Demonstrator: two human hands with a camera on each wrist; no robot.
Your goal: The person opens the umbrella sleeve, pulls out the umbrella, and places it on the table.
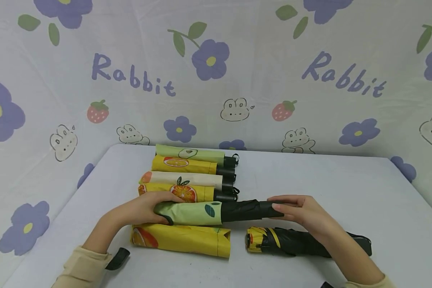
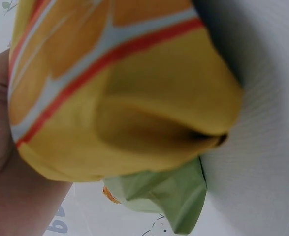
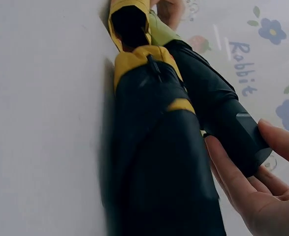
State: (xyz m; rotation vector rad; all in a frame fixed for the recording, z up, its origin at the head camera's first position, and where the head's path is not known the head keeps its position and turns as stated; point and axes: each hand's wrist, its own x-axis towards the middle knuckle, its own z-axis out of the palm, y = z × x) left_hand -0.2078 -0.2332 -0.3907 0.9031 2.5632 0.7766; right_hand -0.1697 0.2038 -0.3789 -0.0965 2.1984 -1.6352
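Note:
A folded black umbrella point(image 1: 240, 211) lies partly inside a light green sleeve point(image 1: 196, 214) printed with leaves. My left hand point(image 1: 149, 207) grips the sleeve's left end. At the other end, my right hand point(image 1: 300, 210) holds the umbrella's black handle point(image 3: 242, 140) between thumb and fingers. Just in front of the green sleeve is a yellow fruit-print sleeve point(image 1: 187, 240), its open mouth facing right. To its right lies a black umbrella with yellow trim point(image 1: 291, 242), partly behind my right forearm. The yellow sleeve fills much of the left wrist view and hides most of my left hand there.
Several sleeved umbrellas lie in a row behind: a yellow one with orange slices point(image 1: 203, 193), a cream one point(image 1: 203, 180), another yellow one point(image 1: 196, 165) and a green avocado one point(image 1: 205, 154). They rest on a white table point(image 1: 327, 180) before a printed curtain point(image 1: 252, 76).

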